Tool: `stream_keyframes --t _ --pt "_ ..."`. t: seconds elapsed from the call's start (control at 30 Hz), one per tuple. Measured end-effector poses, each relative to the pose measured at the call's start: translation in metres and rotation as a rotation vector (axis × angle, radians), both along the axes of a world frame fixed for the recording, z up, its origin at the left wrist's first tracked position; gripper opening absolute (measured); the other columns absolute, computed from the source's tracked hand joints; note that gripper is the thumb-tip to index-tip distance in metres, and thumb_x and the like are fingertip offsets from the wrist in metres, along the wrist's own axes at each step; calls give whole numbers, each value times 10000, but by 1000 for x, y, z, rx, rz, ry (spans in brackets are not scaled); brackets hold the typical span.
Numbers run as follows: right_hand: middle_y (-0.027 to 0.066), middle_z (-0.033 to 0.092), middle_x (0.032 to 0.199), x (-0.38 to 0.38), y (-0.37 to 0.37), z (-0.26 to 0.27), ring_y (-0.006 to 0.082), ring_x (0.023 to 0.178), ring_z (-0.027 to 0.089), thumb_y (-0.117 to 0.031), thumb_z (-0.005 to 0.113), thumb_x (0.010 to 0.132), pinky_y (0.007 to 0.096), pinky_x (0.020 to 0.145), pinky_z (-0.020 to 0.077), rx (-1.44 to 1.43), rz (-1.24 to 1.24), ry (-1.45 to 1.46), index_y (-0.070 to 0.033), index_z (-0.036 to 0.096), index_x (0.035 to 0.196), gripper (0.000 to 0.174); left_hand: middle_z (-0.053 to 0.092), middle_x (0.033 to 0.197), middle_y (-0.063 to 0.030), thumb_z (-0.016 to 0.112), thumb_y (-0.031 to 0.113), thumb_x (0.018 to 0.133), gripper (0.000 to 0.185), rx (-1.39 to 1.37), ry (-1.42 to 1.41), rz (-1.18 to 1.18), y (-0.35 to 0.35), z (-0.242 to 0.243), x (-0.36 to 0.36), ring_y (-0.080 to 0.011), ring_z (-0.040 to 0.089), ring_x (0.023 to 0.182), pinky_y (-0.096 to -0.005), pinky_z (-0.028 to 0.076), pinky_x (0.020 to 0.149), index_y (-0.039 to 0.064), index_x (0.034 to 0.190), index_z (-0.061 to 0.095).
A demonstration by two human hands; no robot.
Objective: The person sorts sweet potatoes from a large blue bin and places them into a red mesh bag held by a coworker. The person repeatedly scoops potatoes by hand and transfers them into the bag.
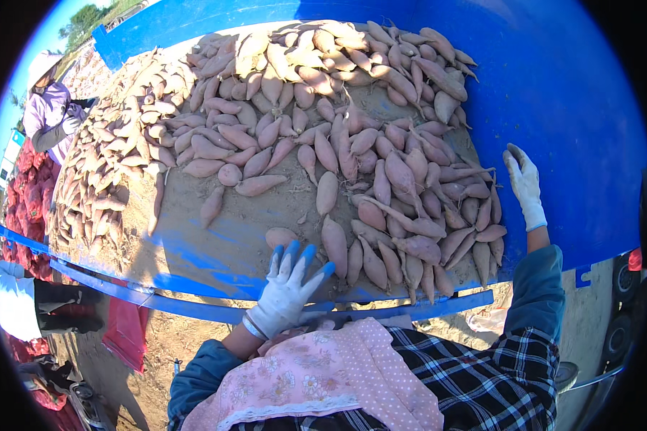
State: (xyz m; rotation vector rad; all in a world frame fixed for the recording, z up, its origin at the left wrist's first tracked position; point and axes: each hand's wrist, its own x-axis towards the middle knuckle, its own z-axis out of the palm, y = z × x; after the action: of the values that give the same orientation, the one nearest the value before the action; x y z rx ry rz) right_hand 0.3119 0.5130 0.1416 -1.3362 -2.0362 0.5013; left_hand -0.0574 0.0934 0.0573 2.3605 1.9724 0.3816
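Note:
My left hand (291, 288), in a white glove with blue fingertips, is spread at the near edge of a blue metal sorting bed. Just beyond its fingertips lies a sweet potato (281, 237), and a longer sweet potato (335, 248) lies to its right. It holds nothing. My right hand (524, 183), in a white glove, is raised by the blue side panel (571, 108), right of a pile of sweet potatoes (404, 172), with nothing seen in it. More sweet potatoes (221, 129) spread over the dusty bed to the left and far side.
A co-worker (54, 108) in a hat and gloves stands at the bed's left end. Another person (21, 301) is at the lower left. Red mesh sacks (29, 194) are stacked beyond the left end. A blue rail (194, 311) runs along the near edge. Wheels (623, 307) show at right.

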Motion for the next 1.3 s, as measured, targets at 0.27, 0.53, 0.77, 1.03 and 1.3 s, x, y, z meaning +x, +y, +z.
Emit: stream_keyframes --t 0.27,0.53,0.77,1.03,1.3 --pt "182 618 1310 18 -69 -64 264 1205 591 -188 613 968 352 1029 447 -131 38 61 36 564 1323 423 567 1204 -162 582 178 839 469 75 260 13 27 -39 -40 -368 484 1260 -637 348 1045 191 1307 593" --pt "184 532 1371 -90 -120 -93 322 1261 510 -134 605 942 397 1068 403 37 368 30 2 548 1342 426 434 1461 -209 572 277 918 499 -73 562 712 -27 -36 -224 -417 343 1398 -641 251 1122 164 1401 513" --pt "235 415 1450 -124 -137 -112 418 1332 424 -125 664 872 462 1091 379 200 224 -140 10 589 1255 414 594 1243 -188 538 363 941 533 127 456 1077 -28 13 -323 -390 515 1217 -538 397 1006 129 1416 478" --pt "212 404 1436 -120 -130 -118 399 1343 401 -120 623 910 466 1105 347 144 175 -166 -12 598 1256 363 632 1251 -198 534 423 931 710 -97 112 1412 87 -15 -398 -365 540 1223 -522 430 982 81 1519 331" --pt "225 368 1457 -114 -121 -128 399 1348 391 -121 630 864 459 1085 373 92 131 -150 -3 590 1246 401 598 1321 -214 619 622 783 966 -175 -126 1461 119 -20 -434 -423 537 1253 -524 414 1004 158 1553 266"
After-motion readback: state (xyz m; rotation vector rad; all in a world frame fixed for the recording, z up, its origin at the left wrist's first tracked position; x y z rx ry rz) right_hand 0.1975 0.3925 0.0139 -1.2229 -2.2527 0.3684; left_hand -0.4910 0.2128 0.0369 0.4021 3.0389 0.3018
